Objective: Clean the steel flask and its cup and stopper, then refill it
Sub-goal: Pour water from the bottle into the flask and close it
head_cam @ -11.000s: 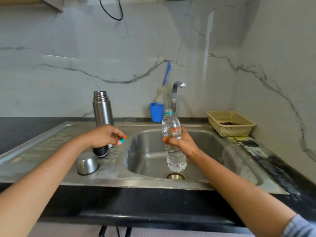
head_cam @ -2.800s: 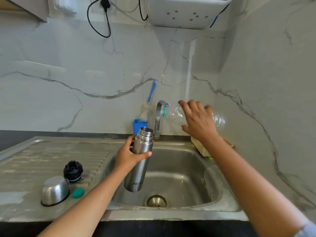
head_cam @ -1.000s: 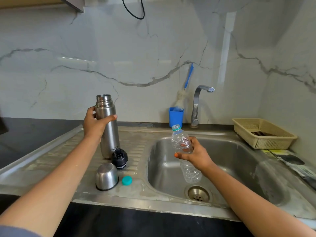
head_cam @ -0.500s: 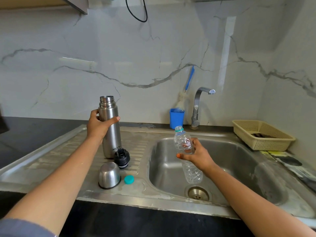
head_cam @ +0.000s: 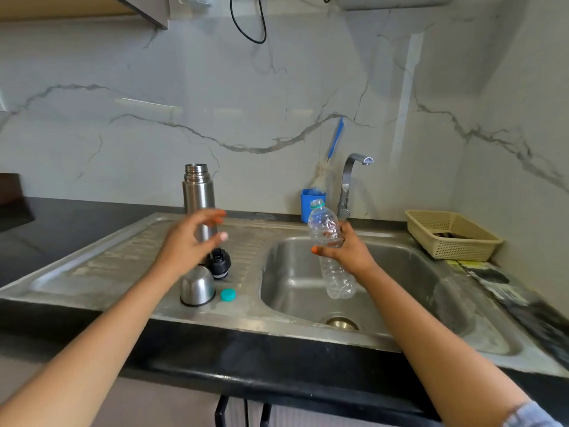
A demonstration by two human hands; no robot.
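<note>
The steel flask (head_cam: pixel 198 192) stands upright and uncapped on the sink's ribbed drainboard (head_cam: pixel 101 266). My left hand (head_cam: pixel 187 245) hovers just in front of it with fingers spread, holding nothing. In front of the flask sit the black stopper (head_cam: pixel 219 262), the steel cup (head_cam: pixel 197 286) mouth down, and a small teal bottle cap (head_cam: pixel 228 294). My right hand (head_cam: pixel 348 252) grips an empty clear plastic bottle (head_cam: pixel 331 248) upright over the sink basin (head_cam: pixel 400 288).
A steel tap (head_cam: pixel 351 186) and a blue holder (head_cam: pixel 309 204) with a brush stand behind the basin. A beige plastic basket (head_cam: pixel 451 234) sits at the right on the black counter (head_cam: pixel 277 359). The drain (head_cam: pixel 341 323) is at the basin's front.
My left hand has let go of the flask, which now stands alone on the drainboard, and has drawn back toward me. My right hand still holds the empty bottle over the basin.
</note>
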